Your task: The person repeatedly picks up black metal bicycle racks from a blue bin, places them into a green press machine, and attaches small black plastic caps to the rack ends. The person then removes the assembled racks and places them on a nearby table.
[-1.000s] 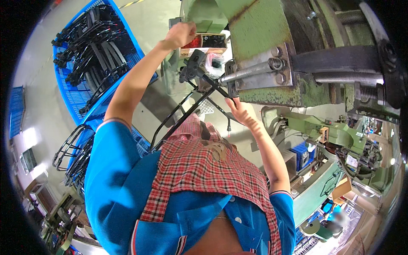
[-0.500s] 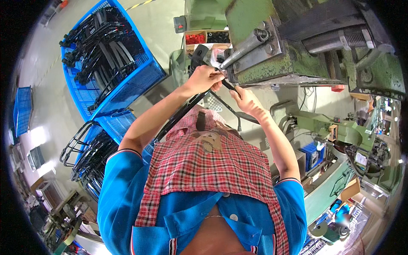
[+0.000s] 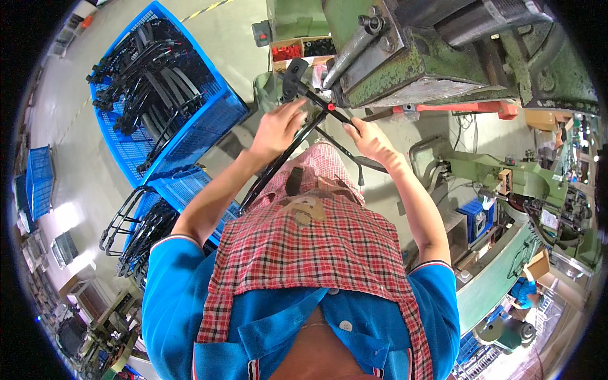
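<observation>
A black tubular frame part (image 3: 340,116) is before me at a green machine, with a flat, wide black end piece (image 3: 294,76) at its far left. My right hand (image 3: 373,140) is closed round the tube's near right end. A small red piece (image 3: 330,107) shows on the tube, just beyond my right fingers. Left of the tube, my left hand (image 3: 277,131) is raised and smeared by motion; whether it holds anything small is unclear. A long black bar (image 3: 278,166) slants from the tube down toward my apron.
The green machine (image 3: 411,73) with its metal rod stands ahead right. Behind the frame sits a divided box (image 3: 302,56) of red and black small parts. Blue crates (image 3: 221,117) of black parts stand at left. Another person (image 3: 524,292) is far right.
My left hand has moved off the tube, to the left and slightly nearer me. The red piece on the tube now shows. My right hand stays on the tube.
</observation>
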Motion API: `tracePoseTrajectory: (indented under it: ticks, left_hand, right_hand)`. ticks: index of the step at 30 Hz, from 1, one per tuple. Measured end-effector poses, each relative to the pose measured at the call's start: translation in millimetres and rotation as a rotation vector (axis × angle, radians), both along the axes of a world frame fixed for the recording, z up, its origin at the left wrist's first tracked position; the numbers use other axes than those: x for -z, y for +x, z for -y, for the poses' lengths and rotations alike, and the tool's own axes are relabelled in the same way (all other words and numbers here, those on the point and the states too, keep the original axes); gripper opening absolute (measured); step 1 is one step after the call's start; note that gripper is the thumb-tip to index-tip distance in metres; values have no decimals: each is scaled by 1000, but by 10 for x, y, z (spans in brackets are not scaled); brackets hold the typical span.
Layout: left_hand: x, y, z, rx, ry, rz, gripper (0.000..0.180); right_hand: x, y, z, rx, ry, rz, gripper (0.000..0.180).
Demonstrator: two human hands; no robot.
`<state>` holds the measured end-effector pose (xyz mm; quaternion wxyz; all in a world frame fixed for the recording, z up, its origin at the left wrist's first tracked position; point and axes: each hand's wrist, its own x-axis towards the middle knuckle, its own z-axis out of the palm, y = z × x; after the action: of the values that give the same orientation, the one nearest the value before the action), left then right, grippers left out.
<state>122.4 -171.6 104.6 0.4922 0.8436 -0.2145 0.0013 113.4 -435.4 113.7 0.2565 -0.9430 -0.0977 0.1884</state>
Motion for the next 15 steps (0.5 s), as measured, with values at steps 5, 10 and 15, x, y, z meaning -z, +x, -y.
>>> tracePoseTrajectory:
  ticks: [5,10,15]
  left_hand:
    - [402,-754,-305,-63,234,-318,36]
    - [364,-893,-235,-202,328,-353,34]
    - [182,-833,-245,-201,380,-316,34]
  right_hand:
    - [24,9,4,-6,32,-4,37]
    - [-13,71,37,-48,40,-20,37]
    - [6,120,78,-41,68,-94,39]
